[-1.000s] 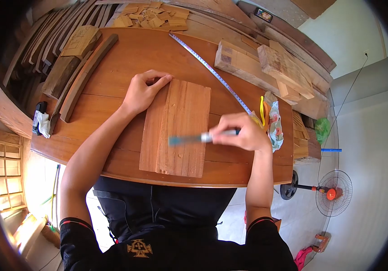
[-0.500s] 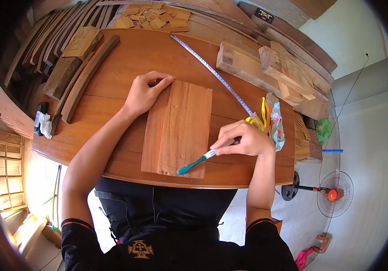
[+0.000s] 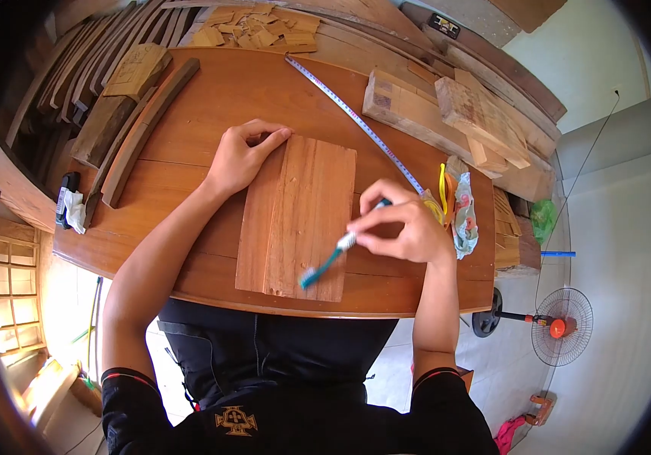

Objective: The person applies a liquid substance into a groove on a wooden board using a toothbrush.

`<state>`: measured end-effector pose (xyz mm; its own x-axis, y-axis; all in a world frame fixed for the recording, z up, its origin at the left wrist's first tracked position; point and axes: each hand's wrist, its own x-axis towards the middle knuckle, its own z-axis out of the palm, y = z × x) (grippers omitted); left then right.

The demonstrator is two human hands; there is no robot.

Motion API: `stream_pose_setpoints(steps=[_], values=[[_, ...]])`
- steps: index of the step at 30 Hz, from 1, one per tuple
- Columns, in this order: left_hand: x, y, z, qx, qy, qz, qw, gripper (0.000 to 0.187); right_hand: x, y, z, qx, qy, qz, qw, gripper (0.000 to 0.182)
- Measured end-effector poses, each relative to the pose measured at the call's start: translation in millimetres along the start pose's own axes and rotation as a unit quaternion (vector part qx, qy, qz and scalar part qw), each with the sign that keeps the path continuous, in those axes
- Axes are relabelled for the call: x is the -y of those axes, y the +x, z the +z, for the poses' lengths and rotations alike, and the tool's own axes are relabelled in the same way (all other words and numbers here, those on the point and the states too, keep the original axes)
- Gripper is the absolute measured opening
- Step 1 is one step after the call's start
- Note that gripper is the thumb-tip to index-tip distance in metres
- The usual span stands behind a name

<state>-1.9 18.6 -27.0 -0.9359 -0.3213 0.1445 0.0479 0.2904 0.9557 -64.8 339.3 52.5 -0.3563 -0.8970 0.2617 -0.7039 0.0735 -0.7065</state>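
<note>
A stepped reddish-brown wooden block (image 3: 310, 197) lies on the brown table (image 3: 227, 83). At its far left corner, my left hand (image 3: 246, 155) grips the block between thumb and fingers. My right hand (image 3: 405, 227) pinches a green and white toothbrush (image 3: 329, 262) near the block's right side. The brush head, a little blurred, is over the near part of the block; whether its bristles touch the wood cannot be told. Beyond the right hand, an extended tape measure (image 3: 363, 125) runs diagonally across the table.
Curved wooden pieces (image 3: 147, 129) lie at the left, near a black bottle (image 3: 67, 193) with white tissue. Thick boards (image 3: 416, 114) stand at the far right. Yellow-handled pliers (image 3: 442, 189) and a crumpled wrapper (image 3: 464, 220) are by the right edge. A fan (image 3: 560, 326) is beyond.
My right hand has turned, with its fingers more raised, and the toothbrush has tilted more steeply. Its head has shifted slightly up and right. The block has moved very slightly.
</note>
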Motion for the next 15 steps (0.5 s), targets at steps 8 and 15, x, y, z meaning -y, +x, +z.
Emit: stream_pose_setpoints(steps=[8,15], values=[[3,0,1,-0.001,-0.006,0.005,1.000,0.033,1,3,6,0.027,-0.015,-0.027,0.999,0.024],[0,-1,2,0.001,-0.003,0.006,1.000,0.032,-9,3,4,-0.111,-0.053,0.068,0.990,0.020]])
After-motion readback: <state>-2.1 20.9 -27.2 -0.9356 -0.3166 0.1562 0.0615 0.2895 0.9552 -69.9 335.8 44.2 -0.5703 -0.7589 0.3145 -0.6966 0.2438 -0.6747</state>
